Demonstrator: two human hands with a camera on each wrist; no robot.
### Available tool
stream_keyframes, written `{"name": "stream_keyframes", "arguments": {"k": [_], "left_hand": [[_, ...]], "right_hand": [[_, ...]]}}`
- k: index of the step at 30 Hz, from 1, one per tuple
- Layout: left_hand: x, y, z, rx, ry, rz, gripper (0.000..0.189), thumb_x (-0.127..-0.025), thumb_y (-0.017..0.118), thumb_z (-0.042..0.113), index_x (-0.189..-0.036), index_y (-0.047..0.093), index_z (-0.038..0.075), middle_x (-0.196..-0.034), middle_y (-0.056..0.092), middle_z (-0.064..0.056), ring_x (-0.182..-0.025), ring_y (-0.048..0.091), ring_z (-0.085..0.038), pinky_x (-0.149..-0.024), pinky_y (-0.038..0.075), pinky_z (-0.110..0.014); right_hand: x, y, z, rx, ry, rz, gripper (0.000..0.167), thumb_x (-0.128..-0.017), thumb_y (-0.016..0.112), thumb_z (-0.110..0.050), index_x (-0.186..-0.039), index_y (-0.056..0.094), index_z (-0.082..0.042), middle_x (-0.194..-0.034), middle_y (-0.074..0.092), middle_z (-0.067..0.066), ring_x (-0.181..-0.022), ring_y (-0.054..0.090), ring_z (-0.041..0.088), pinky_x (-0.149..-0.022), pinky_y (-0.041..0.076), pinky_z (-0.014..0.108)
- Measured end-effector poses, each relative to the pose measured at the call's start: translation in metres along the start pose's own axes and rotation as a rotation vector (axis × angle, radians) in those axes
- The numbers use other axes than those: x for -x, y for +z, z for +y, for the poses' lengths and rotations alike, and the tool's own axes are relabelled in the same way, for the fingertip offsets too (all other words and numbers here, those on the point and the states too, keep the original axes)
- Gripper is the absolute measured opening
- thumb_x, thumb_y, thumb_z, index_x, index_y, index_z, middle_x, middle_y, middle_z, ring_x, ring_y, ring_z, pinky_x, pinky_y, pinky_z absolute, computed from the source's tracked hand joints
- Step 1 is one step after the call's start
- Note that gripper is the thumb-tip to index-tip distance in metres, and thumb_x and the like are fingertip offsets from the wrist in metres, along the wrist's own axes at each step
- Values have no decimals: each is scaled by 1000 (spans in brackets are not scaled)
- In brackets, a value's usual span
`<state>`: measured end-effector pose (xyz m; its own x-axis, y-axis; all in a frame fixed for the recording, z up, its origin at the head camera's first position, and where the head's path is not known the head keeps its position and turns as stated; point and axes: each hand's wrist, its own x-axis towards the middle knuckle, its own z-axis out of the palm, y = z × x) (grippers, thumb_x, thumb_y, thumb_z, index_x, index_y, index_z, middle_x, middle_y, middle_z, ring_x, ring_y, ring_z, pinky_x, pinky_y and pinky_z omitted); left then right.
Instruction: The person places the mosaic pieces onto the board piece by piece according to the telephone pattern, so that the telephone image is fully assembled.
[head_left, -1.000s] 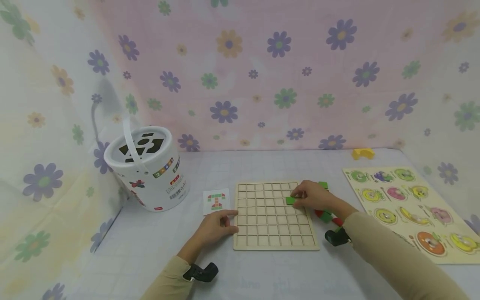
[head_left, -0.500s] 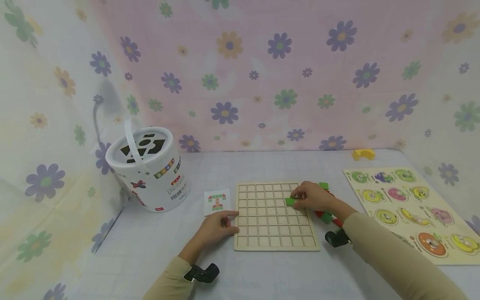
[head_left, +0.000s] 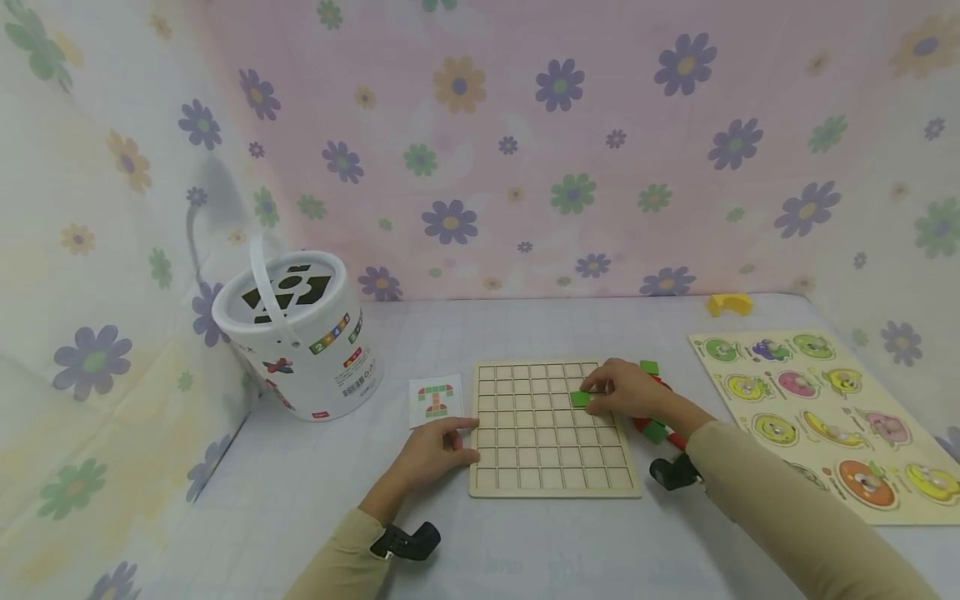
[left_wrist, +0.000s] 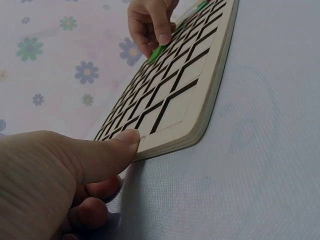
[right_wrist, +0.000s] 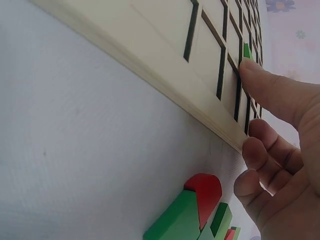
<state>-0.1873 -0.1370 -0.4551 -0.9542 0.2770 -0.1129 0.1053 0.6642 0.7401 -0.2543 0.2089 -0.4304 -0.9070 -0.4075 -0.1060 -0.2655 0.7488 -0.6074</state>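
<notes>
My right hand (head_left: 626, 390) pinches a small green square tile (head_left: 580, 399) between thumb and fingers, at the right part of a wooden grid board (head_left: 555, 493). In the left wrist view the green tile (left_wrist: 156, 53) sits tilted against the grid; whether it lies fully inside a cell cannot be told. At the board's left edge rests my left hand (head_left: 433, 454), thumb and forefinger spread and touching the rim. The left wrist view has that thumb (left_wrist: 107, 152) on the board's corner, with other fingers curled beneath it, holding nothing visible.
Red and green blocks (right_wrist: 177, 217) lie just right of the board, partly under my right hand. A pattern card (head_left: 436, 401) lies to its left, near a white bucket (head_left: 307, 375). Far right are a fruit puzzle board (head_left: 813, 408) and a yellow arch block (head_left: 730, 305).
</notes>
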Motion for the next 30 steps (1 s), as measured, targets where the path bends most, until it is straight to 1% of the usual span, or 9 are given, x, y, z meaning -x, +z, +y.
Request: {"name": "stream_keyframes", "arguments": {"k": [3,7,13,22,26,30], "left_hand": [[0,0,0,-7,6,1,49,-81,80,26,-127,67,14,-76,55,4,-68,47,-11,-58,35,-21],[0,-1,1,-8,-1,0,49,-82,80,26,-127,67,15,-76,56,4,-69,47,-11,-59,35,-21],[0,0,1,9,-10,-7,50,-81,80,26,-128,66,15,-77,55,3,-69,47,-12,-59,35,-22],[0,-1,1,11,-8,-4,49,-82,80,26,-128,66,15,-77,55,3,-70,47,-12,-59,35,-22],[0,-1,1,13,-13,-7,50,-82,80,27,-128,66,16,-78,55,3,-70,47,-12,-59,35,-22],[0,0,2,19,-25,-12,50,-81,80,27,-128,66,16,-78,56,3,-70,47,-12,-59,35,-22]], "right_hand": [[0,0,0,-3,-6,3,29,-85,77,-24,-110,73,-9,-105,60,9,-89,51,19,-75,42,32],[0,0,-2,5,-20,8,29,-85,77,-23,-109,73,-8,-105,60,10,-89,51,19,-75,42,31],[1,-1,-4,-1,-50,14,29,-84,78,-22,-108,73,-7,-103,62,11,-87,52,19,-72,43,31],[1,0,-4,5,-26,20,29,-84,78,-22,-108,74,-8,-103,60,10,-88,52,19,-73,42,30],[1,0,-4,12,-39,18,29,-84,78,-22,-108,74,-7,-102,62,9,-88,52,18,-73,42,30],[1,1,-3,11,-33,14,31,-85,77,-24,-110,74,-7,-103,62,8,-86,50,17,-72,40,31]]}}
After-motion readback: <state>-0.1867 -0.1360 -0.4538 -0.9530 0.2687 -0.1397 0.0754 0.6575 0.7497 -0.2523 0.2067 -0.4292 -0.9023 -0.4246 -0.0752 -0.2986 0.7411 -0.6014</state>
